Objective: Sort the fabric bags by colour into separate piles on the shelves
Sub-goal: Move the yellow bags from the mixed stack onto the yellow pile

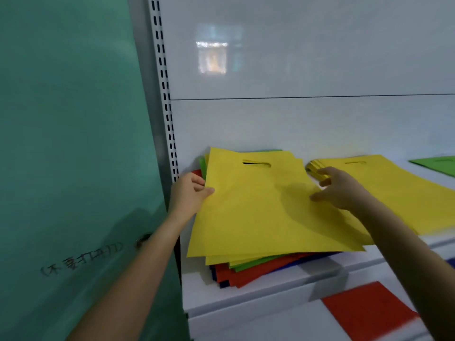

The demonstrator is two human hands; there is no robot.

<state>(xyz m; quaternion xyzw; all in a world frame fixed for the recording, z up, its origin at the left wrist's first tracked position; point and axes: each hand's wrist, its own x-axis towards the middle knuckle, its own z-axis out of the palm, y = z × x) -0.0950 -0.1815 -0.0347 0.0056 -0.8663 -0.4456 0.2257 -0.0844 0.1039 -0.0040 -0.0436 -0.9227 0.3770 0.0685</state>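
Hands work apart: the left hand [190, 190] pinches the top yellow bag [258, 205] at its nine-o'clock edge, apparently to peel it off the mixed stack [246, 274], while the right hand [339, 190], fingers spread, rests at three o'clock beside the yellow pile [406, 193], its likely destination.

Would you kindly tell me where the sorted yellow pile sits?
Head view: the yellow pile lies on the shelf, right of the mixed stack, beside the right hand, a green bag farther right.

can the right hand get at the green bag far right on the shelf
Probably yes: only the flat yellow pile lies between the right hand and the green bag; nothing upright blocks it.
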